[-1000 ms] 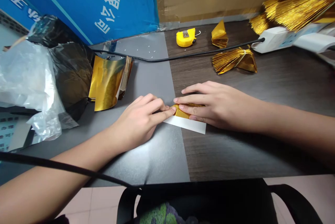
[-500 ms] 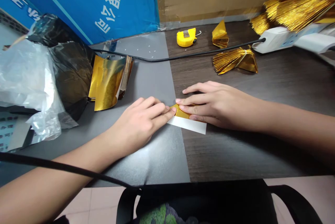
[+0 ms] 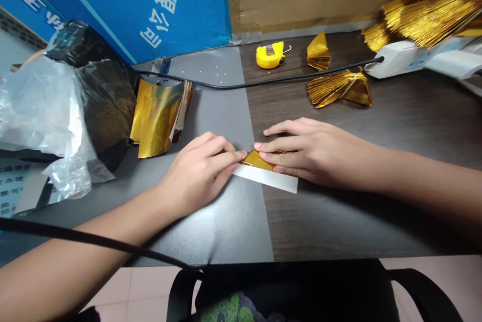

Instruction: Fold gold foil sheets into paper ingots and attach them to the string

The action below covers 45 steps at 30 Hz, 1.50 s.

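A folded piece of gold foil paper (image 3: pixel 259 160) lies flat on the desk, a white strip of its backing showing along the near edge. My left hand (image 3: pixel 201 169) is closed at the paper's left corner, index finger and thumb against it. Stretched out flat, my right hand (image 3: pixel 320 151) presses the right part of the sheet with its fingertips, fingers apart. Its palm side and some of the folded foil under it are hidden.
Curled gold sheets (image 3: pixel 156 118) stand beside a black plastic bag (image 3: pixel 107 106) on the left. Beyond my hands are a yellow tape measure (image 3: pixel 269 56), a folded gold piece (image 3: pixel 319 51), a tied gold fan (image 3: pixel 339 88), a black cable (image 3: pixel 278 79) and a white power strip (image 3: pixel 401 58).
My left hand has slid slightly left along the paper, uncovering more of the gold corner and white strip. The right hand stays in place on the sheet.
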{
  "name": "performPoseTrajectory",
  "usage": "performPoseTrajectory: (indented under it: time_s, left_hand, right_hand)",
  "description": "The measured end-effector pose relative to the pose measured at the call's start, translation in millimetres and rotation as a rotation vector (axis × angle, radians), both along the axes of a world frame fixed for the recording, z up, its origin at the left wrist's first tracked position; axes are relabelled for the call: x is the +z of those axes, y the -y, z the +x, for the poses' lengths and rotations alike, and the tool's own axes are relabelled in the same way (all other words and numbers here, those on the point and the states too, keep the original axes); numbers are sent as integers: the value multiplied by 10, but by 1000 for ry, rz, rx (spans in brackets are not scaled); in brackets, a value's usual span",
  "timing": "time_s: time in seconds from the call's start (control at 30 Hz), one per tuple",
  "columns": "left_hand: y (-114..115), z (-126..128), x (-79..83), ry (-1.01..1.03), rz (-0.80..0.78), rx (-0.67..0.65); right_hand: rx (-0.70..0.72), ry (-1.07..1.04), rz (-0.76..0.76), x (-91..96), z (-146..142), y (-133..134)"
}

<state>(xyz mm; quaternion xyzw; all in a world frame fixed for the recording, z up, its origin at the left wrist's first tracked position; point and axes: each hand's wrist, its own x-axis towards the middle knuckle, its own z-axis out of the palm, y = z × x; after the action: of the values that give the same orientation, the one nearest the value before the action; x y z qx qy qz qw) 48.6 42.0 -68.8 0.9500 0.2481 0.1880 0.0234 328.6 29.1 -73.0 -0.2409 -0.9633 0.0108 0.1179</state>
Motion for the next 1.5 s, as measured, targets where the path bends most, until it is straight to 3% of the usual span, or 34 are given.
performPoseTrajectory:
  time_s: [0.87,1.17,1.5]
  left_hand:
    - [25,-10,-13,-35,68,-32]
    - [-6,-6,-8,76,-120,57]
    - [-25,-36,67,59,-164,51]
  right_hand:
    - [-4,-33,-15,-12,-12,-6]
    - [2,-47,-70,-22,2,-37]
    - [6,-88,-73,-62,13,-51]
